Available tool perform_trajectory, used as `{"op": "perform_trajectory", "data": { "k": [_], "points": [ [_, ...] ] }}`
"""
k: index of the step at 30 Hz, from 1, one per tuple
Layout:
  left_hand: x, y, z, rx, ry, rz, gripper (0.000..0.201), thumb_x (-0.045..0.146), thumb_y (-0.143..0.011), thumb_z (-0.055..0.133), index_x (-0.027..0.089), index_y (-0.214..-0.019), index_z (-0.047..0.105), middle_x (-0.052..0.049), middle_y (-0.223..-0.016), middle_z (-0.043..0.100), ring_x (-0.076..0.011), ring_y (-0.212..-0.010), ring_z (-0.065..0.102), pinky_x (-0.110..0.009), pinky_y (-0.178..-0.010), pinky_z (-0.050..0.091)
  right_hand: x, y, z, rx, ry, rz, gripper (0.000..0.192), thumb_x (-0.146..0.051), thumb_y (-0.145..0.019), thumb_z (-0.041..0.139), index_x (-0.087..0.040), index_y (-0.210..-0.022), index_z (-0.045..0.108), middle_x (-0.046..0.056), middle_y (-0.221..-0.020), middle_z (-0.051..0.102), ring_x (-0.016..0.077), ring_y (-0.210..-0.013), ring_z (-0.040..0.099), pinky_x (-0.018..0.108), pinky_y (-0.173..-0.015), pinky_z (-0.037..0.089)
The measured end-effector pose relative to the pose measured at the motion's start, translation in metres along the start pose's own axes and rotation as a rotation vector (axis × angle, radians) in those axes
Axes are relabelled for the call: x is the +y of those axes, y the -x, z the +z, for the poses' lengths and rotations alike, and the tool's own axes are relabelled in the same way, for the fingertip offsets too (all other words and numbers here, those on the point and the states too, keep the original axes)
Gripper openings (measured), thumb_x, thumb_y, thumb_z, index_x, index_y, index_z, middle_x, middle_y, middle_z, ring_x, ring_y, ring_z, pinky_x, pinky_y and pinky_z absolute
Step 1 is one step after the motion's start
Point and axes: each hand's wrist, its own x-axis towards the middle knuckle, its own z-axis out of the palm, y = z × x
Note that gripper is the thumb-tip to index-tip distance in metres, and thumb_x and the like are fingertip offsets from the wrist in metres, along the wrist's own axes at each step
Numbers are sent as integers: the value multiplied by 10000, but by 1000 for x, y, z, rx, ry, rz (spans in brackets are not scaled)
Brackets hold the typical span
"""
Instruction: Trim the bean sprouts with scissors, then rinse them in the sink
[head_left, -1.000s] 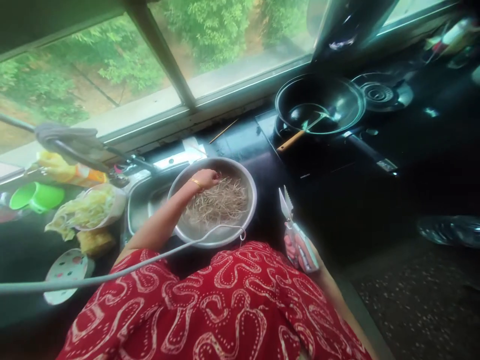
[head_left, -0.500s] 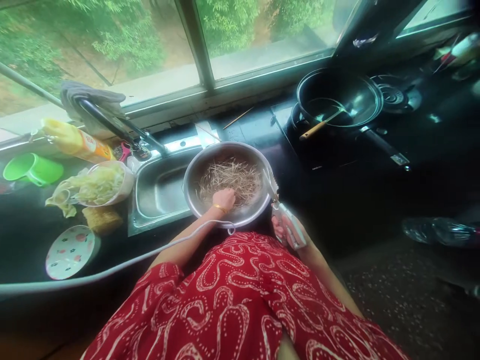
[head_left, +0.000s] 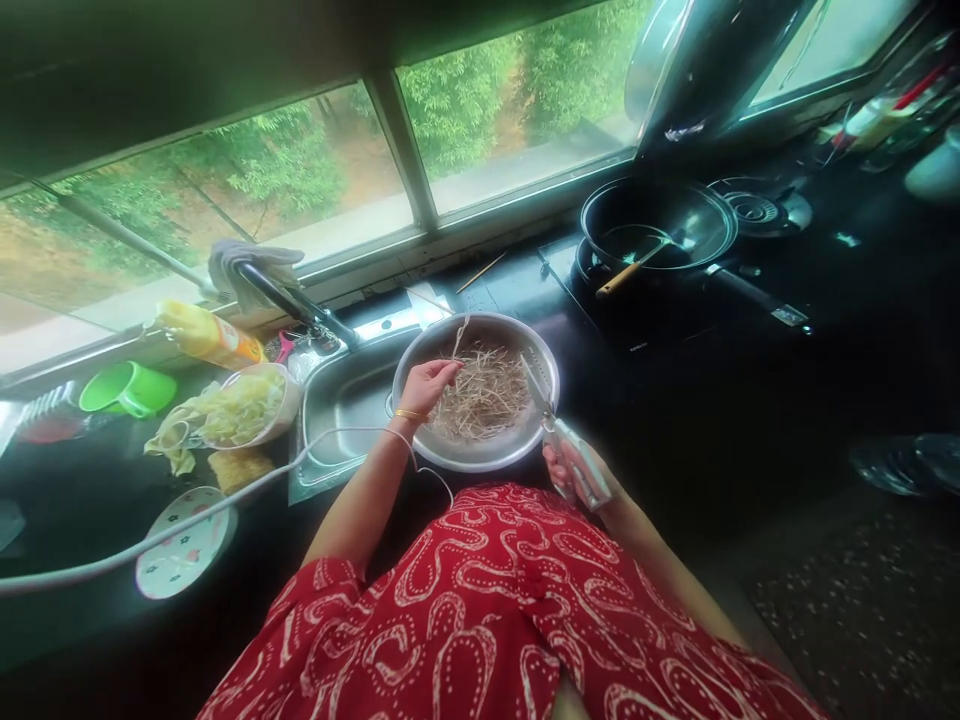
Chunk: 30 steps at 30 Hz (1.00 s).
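A round metal basin (head_left: pixel 480 458) stands at the right side of the sink, with a heap of thin, pale brown root-like strands (head_left: pixel 487 395) in it. Over the basin's left part, my left hand (head_left: pixel 429 386) pinches a thin pale strand (head_left: pixel 460 335) that sticks up from the fingertips. My right hand (head_left: pixel 561 470) is closed round the light-coloured handles of kitchen scissors (head_left: pixel 546 405). Their blades are parted and point up over the basin's right rim.
Left of the basin lies a steel sink (head_left: pixel 341 415) with a faucet (head_left: pixel 289 295). A bowl of peeled leaves (head_left: pixel 251 405), a green mug (head_left: pixel 129 388), a yellow bottle (head_left: pixel 210 335) and a patterned bowl (head_left: pixel 184 545) stand farther left. A wok (head_left: pixel 660 225) with a wooden-handled spatula (head_left: pixel 622 280) is at right. A white cable (head_left: pixel 247 490) crosses in front.
My left hand has lifted out of the heap and now holds up a strand. My right hand keeps the scissors at the basin's right rim. The camera view has shifted upward and left.
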Motion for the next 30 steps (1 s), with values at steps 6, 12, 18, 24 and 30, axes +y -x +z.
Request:
{"op": "perform_trajectory", "data": {
  "k": [6, 12, 18, 24, 30],
  "points": [
    [-7, 17, -5, -116, 246, -124, 471, 553, -678, 708, 121, -865, 729, 3, -577, 568, -37, -441, 347, -186, -430, 221, -1, -15, 29, -255, -78, 69, 596, -515, -725, 738, -234, -1208, 531, -8, -836, 567, 73, -604, 490, 222, -567, 444],
    [-22, 35, -6, -246, 229, -116, 448, 550, -705, 685, 128, -848, 730, 2, -580, 566, -47, -458, 368, -188, -441, 227, -16, -28, 63, -341, -139, 136, 579, -554, -697, 750, -224, -1138, 571, -18, -791, 571, 67, -564, 454, 223, -564, 427],
    [-27, 44, -1, -349, 85, -40, 413, 527, -748, 644, 133, -819, 744, -13, -594, 593, -85, -527, 450, -203, -490, 321, -15, -44, 73, -251, -149, 156, 638, -569, -623, 792, -218, -1106, 566, -43, -724, 549, 52, -510, 403, 189, -491, 383],
    [-41, 39, 9, -283, 32, -94, 422, 532, -738, 629, 134, -813, 748, -6, -576, 590, -86, -507, 442, -210, -497, 342, 7, -59, 73, -62, -144, 112, 659, -567, -598, 811, -222, -1082, 526, -80, -638, 498, 16, -415, 287, 126, -354, 231],
    [-48, 35, 9, -237, -26, -192, 395, 511, -692, 634, 128, -723, 727, 9, -537, 563, -70, -461, 379, -213, -481, 307, 12, -58, 59, 141, -35, 99, 443, -489, -704, 761, -222, -945, 503, -89, -607, 478, 17, -381, 300, 120, -312, 243]
  ]
}}
